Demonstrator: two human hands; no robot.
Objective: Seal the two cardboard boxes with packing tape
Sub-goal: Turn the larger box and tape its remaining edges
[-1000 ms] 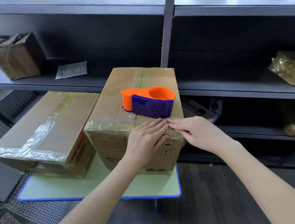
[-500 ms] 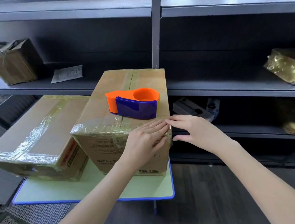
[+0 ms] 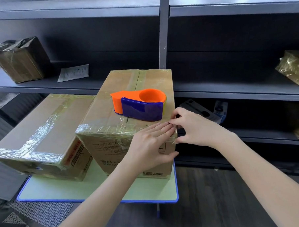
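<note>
Sealing nearly complete.
Left box (image 3: 42,125) taped; on the right box (image 3: 119,149), your left hand (image 3: 149,144) presses corner tape (image 3: 100,128) flat, fingers straight. Right hand (image 3: 196,129) curled alongside, grip unclear.

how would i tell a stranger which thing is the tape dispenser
On the green table before the dark shelving, take the taller box, right of the low box. The tape dispenser sits on its top, the only orange and blue plastic thing among brown cardboard.
</note>
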